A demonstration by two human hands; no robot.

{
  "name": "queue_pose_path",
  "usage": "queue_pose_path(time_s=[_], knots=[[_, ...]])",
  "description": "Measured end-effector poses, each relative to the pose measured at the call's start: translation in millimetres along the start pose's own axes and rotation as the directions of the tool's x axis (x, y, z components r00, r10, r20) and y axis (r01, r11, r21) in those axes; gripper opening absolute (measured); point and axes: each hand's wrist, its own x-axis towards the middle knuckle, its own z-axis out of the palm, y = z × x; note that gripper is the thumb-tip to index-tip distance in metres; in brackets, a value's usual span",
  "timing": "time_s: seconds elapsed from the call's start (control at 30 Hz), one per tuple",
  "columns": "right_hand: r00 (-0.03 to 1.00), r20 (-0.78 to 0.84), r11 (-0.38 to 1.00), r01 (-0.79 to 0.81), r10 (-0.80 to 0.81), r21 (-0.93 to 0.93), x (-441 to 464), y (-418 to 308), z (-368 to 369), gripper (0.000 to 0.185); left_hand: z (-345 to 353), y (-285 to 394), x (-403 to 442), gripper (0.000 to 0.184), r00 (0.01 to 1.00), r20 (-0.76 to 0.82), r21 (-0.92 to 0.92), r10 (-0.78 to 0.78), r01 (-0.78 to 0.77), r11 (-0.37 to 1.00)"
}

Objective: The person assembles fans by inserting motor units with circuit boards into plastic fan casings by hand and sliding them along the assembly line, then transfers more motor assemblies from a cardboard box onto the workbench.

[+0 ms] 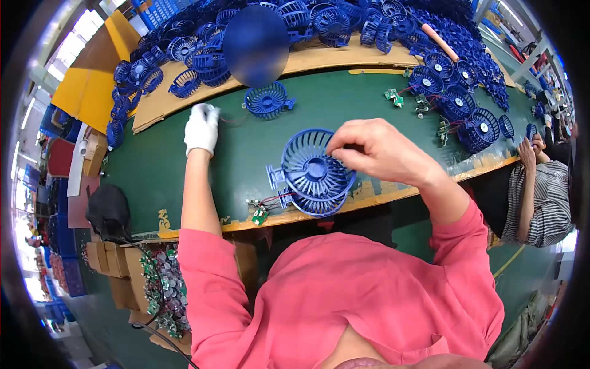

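Note:
A blue plastic fan housing [316, 167] with a round slatted cage lies near the table's front edge. My bare right hand [381, 150] pinches at its right upper rim, thumb and forefinger together. Red and dark wires run from the housing's left side to a small green circuit board [260, 214]. My left hand [201, 130], in a white glove, is over the table at the left, fingers closed; a small greyish thing shows at the fingertips, too blurred to name. Between and beyond my hands lies another blue fan housing [268, 99].
Blue fan parts heap on cardboard [332, 58] along the back. Wired fan housings [458, 101] with small boards stand at the right, near a person [541, 197] in stripes. A box of small parts [165, 289] sits below left; a dark object [107, 212] is at the table's left edge.

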Motion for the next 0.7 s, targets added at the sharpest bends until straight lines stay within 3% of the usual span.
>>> queue_pose_path(time_s=[0.03,0.1,0.23,0.27,0.3,0.4,0.47,0.53,0.57,0.63,0.67,0.7], knots=[[0.999,0.038,0.999,-0.012,0.013,-0.040,0,0,3,0.014,-6,0,6,0.034,0.989,0.097,-0.357,-0.109,0.137,0.924],[0.997,0.075,0.997,-0.030,0.035,-0.067,-1,8,8,0.015,-30,25,-5,0.034,0.994,0.048,-0.766,-0.093,0.097,0.635],[0.974,0.180,0.988,-0.121,0.138,-0.100,-2,5,6,0.018,-80,83,-34,0.030,0.990,-0.055,-0.962,-0.129,-0.018,0.273],[0.973,0.181,0.987,-0.124,0.141,-0.100,-2,5,5,0.018,-94,92,-43,0.029,0.988,-0.030,-0.953,-0.149,0.016,0.303],[0.972,0.189,0.989,-0.128,0.139,-0.070,-3,5,6,0.018,-105,90,-50,0.031,1.000,-0.012,-0.963,-0.004,-0.011,0.270],[0.970,0.190,0.988,-0.150,0.154,-0.034,-4,-3,3,0.021,-124,109,-84,0.034,1.000,-0.019,-0.949,0.005,-0.020,0.314],[0.968,0.182,0.985,-0.167,0.170,-0.029,-6,-7,4,0.023,-135,119,-104,0.040,0.957,0.279,-0.821,0.078,0.196,0.537],[0.999,-0.004,0.990,-0.041,0.041,-0.138,-10,-9,7,0.040,-140,132,-119,0.047,0.885,0.466,-0.757,0.020,0.387,0.526],[0.999,-0.001,0.990,-0.041,0.042,-0.138,-9,-15,7,0.040,-139,137,-124,0.050,0.836,0.548,-0.718,0.019,0.459,0.523],[0.964,-0.112,0.948,0.208,-0.240,-0.241,-5,-33,9,0.054,-133,151,-134,0.058,0.773,0.629,-0.705,0.085,0.521,0.481],[0.935,-0.105,0.926,0.311,-0.339,-0.214,-4,-35,16,0.065,-132,151,-136,0.063,0.717,0.682,-0.670,0.145,0.532,0.518],[0.903,-0.094,0.898,0.398,-0.420,-0.189,-2,-37,24,0.064,-130,158,-139,0.063,0.706,0.691,-0.664,0.156,0.535,0.522]])
